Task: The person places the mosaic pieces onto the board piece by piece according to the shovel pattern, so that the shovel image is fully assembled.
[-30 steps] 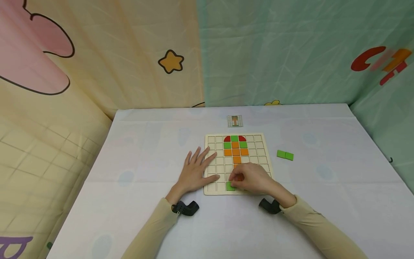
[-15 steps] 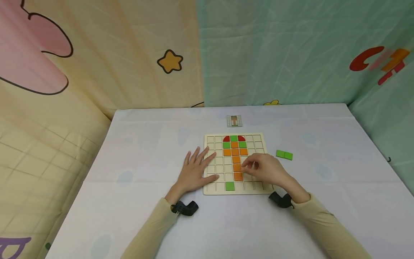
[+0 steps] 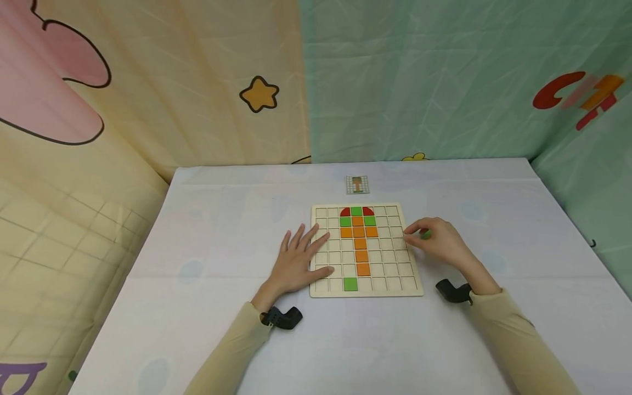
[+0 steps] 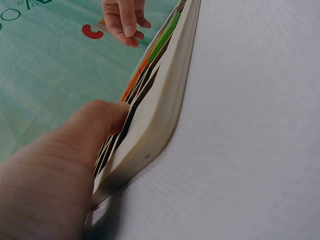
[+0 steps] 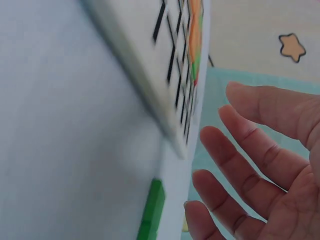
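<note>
A pale wooden grid board point(image 3: 390, 274) lies flat on the table. My left hand point(image 3: 293, 263) rests with spread fingers on its left edge; in the left wrist view the thumb point(image 4: 112, 117) touches the board. Orange squares point(image 3: 359, 242) form a T shape on the grid, with green squares and two red rounded pieces point(image 3: 368, 212) at the top. A single green square point(image 3: 350, 284) sits in the bottom row. Over the loose green squares point(image 5: 152, 212), right of the board, my right hand point(image 3: 441, 241) hovers, fingers loosely bent and apart, holding nothing. It partly hides those squares in the head view.
Behind the board lies a small pattern card point(image 3: 357, 185) showing a gridded picture. A white cloth covers the table point(image 3: 237, 192). Printed curtains point(image 3: 419, 82) hang behind and at both sides. Each wrist wears a black camera mount point(image 3: 282, 317).
My right hand has let go of the green square in the bottom row and moved right, off the board, to the loose green squares. The left hand has stayed in place.
</note>
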A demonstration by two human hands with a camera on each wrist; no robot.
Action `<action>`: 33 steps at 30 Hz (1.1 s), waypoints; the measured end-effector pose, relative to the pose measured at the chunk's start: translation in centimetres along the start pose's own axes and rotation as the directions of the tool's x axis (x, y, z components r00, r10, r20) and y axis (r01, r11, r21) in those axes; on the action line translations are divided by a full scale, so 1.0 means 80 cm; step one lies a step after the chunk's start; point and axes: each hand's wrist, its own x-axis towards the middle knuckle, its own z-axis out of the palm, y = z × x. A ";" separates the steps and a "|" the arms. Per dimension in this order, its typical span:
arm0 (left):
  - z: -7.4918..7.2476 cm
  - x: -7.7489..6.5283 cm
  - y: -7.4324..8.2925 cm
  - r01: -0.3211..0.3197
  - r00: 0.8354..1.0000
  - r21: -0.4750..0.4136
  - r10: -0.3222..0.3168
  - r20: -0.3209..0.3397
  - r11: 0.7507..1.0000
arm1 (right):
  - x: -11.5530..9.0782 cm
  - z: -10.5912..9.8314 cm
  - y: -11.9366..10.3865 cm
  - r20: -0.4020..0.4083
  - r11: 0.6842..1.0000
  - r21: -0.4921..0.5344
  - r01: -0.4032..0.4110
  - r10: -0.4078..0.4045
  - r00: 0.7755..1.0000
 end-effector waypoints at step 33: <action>0.002 -0.001 -0.001 -0.010 1.000 -0.011 0.010 -0.011 1.000 | -0.003 -0.014 0.036 -0.031 0.980 -0.162 -0.113 0.110 0.993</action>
